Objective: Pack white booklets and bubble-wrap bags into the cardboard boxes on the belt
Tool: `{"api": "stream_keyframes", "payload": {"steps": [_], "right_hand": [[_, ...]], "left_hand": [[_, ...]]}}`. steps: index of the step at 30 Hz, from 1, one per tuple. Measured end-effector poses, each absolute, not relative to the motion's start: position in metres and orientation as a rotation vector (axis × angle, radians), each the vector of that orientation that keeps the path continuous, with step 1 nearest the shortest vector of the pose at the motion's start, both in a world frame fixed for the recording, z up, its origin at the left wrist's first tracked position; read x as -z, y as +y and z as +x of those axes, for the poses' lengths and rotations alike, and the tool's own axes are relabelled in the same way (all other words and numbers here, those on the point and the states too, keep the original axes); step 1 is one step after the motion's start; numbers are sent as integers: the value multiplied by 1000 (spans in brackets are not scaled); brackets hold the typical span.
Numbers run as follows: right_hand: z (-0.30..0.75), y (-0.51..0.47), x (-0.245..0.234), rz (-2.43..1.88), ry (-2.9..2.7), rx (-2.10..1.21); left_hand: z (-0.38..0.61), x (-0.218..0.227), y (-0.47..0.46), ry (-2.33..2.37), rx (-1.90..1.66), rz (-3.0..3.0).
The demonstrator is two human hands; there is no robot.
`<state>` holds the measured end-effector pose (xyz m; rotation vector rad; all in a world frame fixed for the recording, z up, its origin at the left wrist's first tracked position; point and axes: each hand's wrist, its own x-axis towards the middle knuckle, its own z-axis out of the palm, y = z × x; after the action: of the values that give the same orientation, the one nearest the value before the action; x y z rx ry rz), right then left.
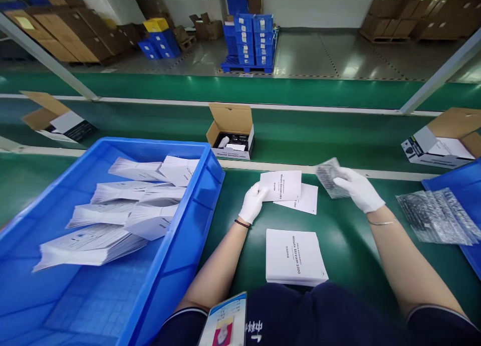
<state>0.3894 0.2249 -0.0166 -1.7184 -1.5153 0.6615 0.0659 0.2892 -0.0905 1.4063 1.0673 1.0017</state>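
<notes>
My left hand (252, 202), in a white glove, grips the left edge of a white printed booklet (282, 184). Partly under that booklet, a second booklet (307, 199) shows; whether it is held too, I cannot tell. My gloved right hand (358, 189) pinches a clear bubble wrap bag (331, 177) above the green bench. Close to my body lies a stack of booklets (295, 255) with the same kind of print. Just beyond my hands, an open carton (233, 135) holds dark parts and something white.
A blue bin (216, 185) with bundles of booklets (150, 215) stands at left. At right, several bubble wrap bags (438, 216) lie by a blue tray (471, 185). More open cartons stand on the belt at far left (60, 120) and far right (443, 140).
</notes>
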Motion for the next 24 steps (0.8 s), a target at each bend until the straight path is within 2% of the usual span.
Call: {"api": "stream_keyframes", "payload": {"steps": [3, 5, 8, 10, 16, 20, 24], "right_hand": [[327, 269, -26, -1639, -1939, -504], [283, 304, -49, -1583, -2193, -263], [223, 364, -69, -1572, -2402, -22], [194, 405, -71, -1590, -2420, 5], [160, 486, -43, -1795, -2486, -104], [166, 489, -12, -1885, -2547, -15], [182, 482, 8, -1848, -2692, -103]], "left_hand": [[67, 90, 288, 1111, -948, 1491], [66, 90, 287, 1108, -924, 1537], [64, 90, 288, 1079, -901, 1571], [63, 91, 289, 1057, -885, 1579], [63, 95, 291, 979, -911, 1522], [64, 98, 292, 969, -956, 1496], [67, 101, 294, 941, -959, 1478]]}}
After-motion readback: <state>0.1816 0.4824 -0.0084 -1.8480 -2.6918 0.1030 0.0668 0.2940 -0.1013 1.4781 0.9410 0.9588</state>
